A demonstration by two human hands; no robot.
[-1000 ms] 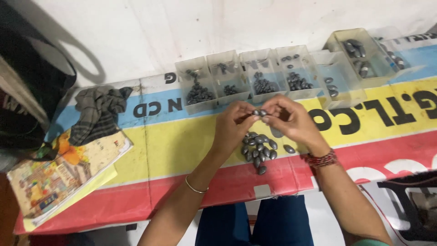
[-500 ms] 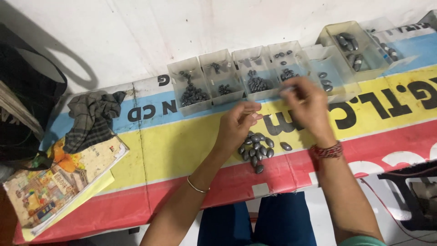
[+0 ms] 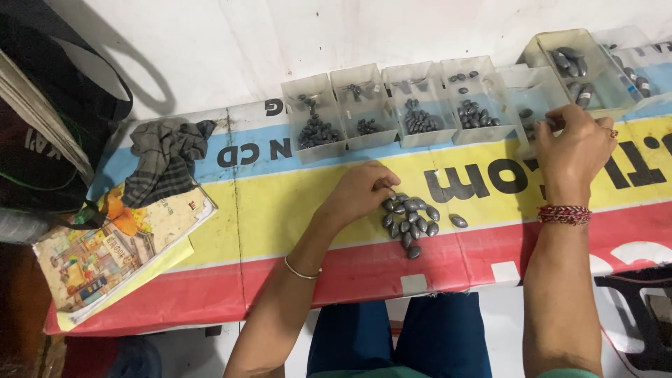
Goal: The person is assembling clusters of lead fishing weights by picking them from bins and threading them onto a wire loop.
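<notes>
Grey oval pieces (image 3: 411, 222) heaped mid-surface; left hand (image 3: 360, 192) fingers pinched at heap's top edge. Right hand (image 3: 575, 148) at clear box (image 3: 533, 105), fingertips together, possibly holding one piece.

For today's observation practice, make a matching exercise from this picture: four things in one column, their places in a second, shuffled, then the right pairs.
Things:
1. checked cloth
2. picture book
3. left hand
4. right hand

Places:
A. at a clear box on the right
B. at the loose pile of grey weights
C. bottom left, hanging over the table edge
D. on the blue stripe, left of the row of boxes

Pairs: 1-D, 2-C, 3-B, 4-A
</notes>
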